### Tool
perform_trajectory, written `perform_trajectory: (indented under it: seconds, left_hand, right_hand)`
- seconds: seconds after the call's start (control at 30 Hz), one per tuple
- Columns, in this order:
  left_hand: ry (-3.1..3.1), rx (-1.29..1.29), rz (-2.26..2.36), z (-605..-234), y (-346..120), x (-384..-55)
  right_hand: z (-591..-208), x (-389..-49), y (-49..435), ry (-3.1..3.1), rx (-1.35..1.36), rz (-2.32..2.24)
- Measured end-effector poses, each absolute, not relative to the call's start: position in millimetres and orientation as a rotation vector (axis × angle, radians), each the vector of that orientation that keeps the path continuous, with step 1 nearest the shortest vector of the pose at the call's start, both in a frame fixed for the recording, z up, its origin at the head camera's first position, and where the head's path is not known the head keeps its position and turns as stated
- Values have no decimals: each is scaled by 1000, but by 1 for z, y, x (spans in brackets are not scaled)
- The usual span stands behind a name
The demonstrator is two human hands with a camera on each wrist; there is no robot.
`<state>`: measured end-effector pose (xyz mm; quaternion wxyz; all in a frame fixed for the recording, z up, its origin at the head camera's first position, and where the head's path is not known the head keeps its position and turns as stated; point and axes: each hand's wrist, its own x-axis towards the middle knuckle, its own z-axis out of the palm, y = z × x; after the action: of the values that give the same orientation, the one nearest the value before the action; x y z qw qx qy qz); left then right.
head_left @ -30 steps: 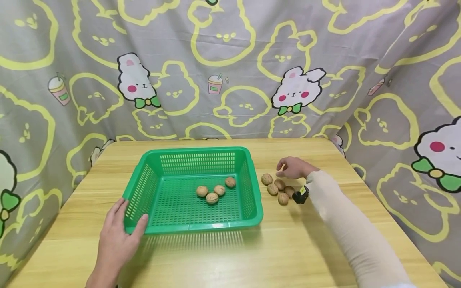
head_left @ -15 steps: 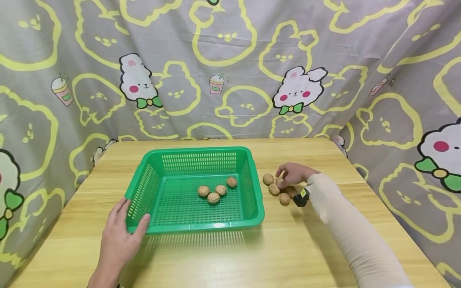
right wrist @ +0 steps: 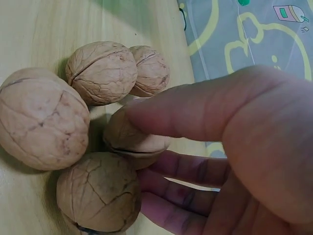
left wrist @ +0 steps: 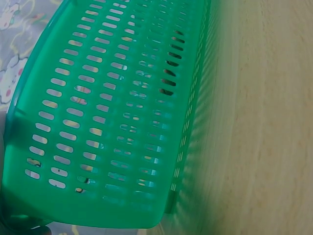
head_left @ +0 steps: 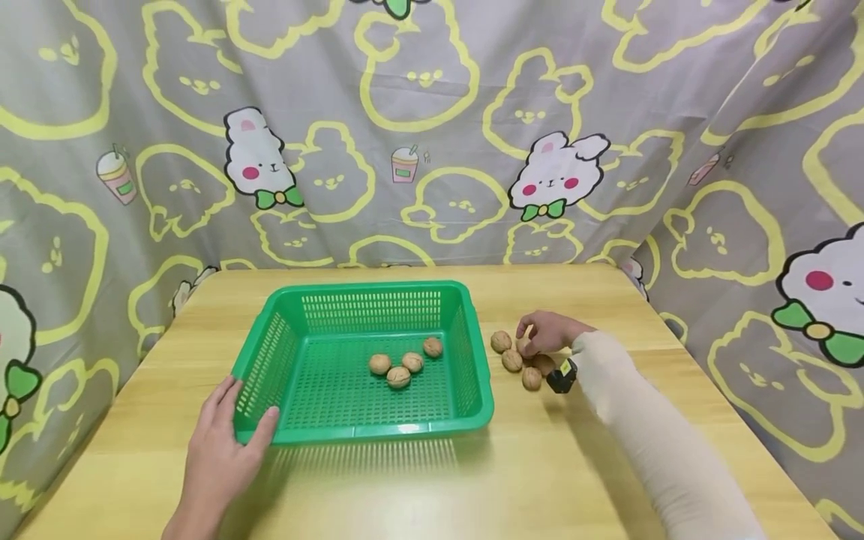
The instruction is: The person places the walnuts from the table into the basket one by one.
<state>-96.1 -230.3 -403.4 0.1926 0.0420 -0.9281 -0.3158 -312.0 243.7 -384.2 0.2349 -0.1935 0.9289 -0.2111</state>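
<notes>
My left hand (head_left: pixel 223 450) holds the near left corner of a green plastic basket (head_left: pixel 367 433), the thumb on the front rim and the fingers along the left side. Several walnuts (head_left: pixel 398 377) lie on the basket's floor towards the right. On the table to the right of the basket, my right hand (head_left: pixel 550 332) reaches into a small group of walnuts. The right wrist view shows its thumb on top of one walnut (right wrist: pixel 132 134) and the fingers curled against its other side, pinching it. More walnuts (right wrist: pixel 100 191) sit close around it.
The wooden table (head_left: pixel 418 495) runs up to a patterned grey curtain (head_left: pixel 459 90) behind and at both sides. A small black wrist camera (head_left: pixel 562 376) hangs beside the right wrist, over the loose walnuts.
My right hand has lowered onto a walnut in the loose group and now pinches it. The left hand stays at the basket corner, and the walnuts inside have not moved.
</notes>
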Motion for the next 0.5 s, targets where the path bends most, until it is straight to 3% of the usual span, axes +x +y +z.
perform_trajectory:
  seconds: [0.5]
  left_hand:
    - [-2610,137,-899,-404,-230,-95]
  right_hand:
    - [-370,-318,245,2624,-503,-644]
